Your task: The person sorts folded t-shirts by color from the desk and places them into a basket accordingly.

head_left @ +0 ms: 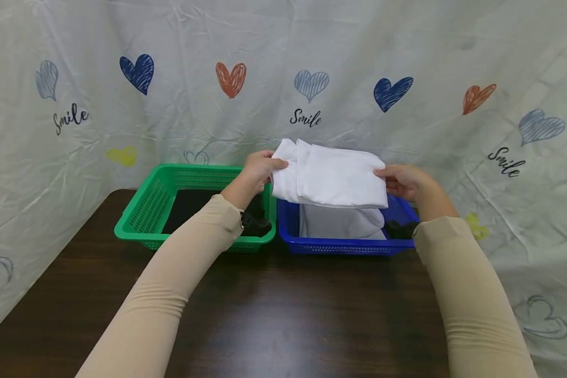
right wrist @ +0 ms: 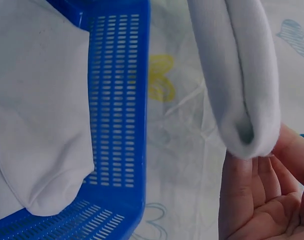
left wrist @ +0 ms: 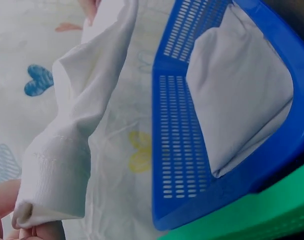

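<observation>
A folded white garment (head_left: 340,176), with a ribbed band visible in the left wrist view, is held up above the blue basket (head_left: 340,247). My left hand (head_left: 256,170) pinches its left edge, thumb on top. At the opposite edge, my right hand (head_left: 403,180) grips it between thumb and fingers. Below it, another folded white cloth (head_left: 337,223) lies inside the blue basket. The right wrist view shows the rounded fold (right wrist: 247,135) of the held garment between the right fingertips.
Left of the blue basket stands a green basket (head_left: 123,226) with a flat black item (head_left: 185,207) and a small dark object (head_left: 255,226). Another dark object (head_left: 399,229) sits at the blue basket's right side. Both baskets stand on a dark wooden table (head_left: 283,315), before a printed curtain (head_left: 264,31).
</observation>
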{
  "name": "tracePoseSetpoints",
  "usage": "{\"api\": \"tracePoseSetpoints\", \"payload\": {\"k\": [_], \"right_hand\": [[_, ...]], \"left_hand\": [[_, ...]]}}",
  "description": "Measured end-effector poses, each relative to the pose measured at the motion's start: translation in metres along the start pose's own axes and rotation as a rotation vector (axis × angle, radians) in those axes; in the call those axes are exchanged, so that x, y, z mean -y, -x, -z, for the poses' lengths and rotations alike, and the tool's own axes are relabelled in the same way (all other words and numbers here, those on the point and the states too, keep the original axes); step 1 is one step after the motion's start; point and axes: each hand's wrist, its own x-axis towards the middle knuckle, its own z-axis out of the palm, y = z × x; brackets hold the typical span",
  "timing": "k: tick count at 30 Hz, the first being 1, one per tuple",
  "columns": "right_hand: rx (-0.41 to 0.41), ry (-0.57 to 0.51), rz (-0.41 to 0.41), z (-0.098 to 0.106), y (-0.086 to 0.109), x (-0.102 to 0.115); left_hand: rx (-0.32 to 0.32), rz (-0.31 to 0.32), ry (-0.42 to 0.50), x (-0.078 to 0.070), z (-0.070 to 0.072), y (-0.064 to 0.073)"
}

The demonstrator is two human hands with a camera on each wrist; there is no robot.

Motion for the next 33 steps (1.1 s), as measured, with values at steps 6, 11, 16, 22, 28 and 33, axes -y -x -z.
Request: {"api": "tracePoseSetpoints", "payload": {"k": [6, 11, 16, 22, 28, 33], "right_hand": [[-0.014, 0.061, -0.023, 0.008, -0.002, -0.004], [-0.131, 0.114, -0.047, 0.007, -0.010, -0.009], [-0.266, 0.163, -0.057, 0.001, -0.018, -0.018], [-0.296, 0.178, -0.061, -0.003, -0.026, -0.032], [-0.342, 0.198, -0.079, -0.007, -0.035, -0.045], [-0.379, 0.238, -0.090, -0.010, -0.039, -0.055]], "left_hand": [[0.012, 0.010, 0.017, 0.011, -0.014, -0.005], [0.015, -0.006, 0.043, 0.028, -0.024, -0.011], [0.015, -0.002, 0.039, 0.041, -0.033, -0.013], [-0.024, 0.026, 0.057, 0.057, -0.042, -0.015], [-0.065, 0.033, 0.020, 0.073, -0.053, -0.020], [-0.066, 0.097, -0.040, 0.084, -0.061, -0.019]]}}
